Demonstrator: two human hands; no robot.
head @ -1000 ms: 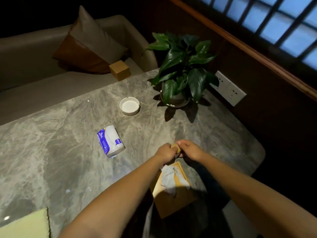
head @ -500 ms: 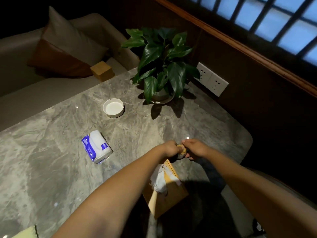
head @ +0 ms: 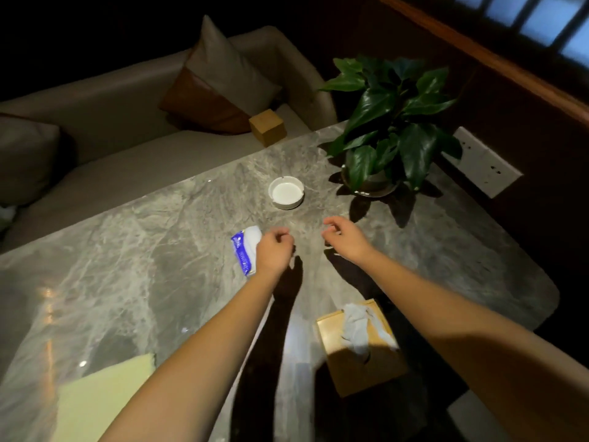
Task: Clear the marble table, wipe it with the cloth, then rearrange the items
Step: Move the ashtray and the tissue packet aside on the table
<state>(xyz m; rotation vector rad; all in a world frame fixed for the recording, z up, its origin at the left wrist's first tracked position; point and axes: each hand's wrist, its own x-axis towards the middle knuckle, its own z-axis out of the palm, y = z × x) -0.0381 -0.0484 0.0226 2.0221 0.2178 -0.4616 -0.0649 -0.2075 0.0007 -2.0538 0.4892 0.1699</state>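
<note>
Hands, left (head: 273, 250) and right (head: 345, 237), loosely curled and empty, are held over the marble table (head: 134, 250), where the ashtray (head: 286, 192) could be knocked by a hasty reach.

Both hands (head: 318, 244) off tissue box (head: 357, 352) (now empty).
</note>
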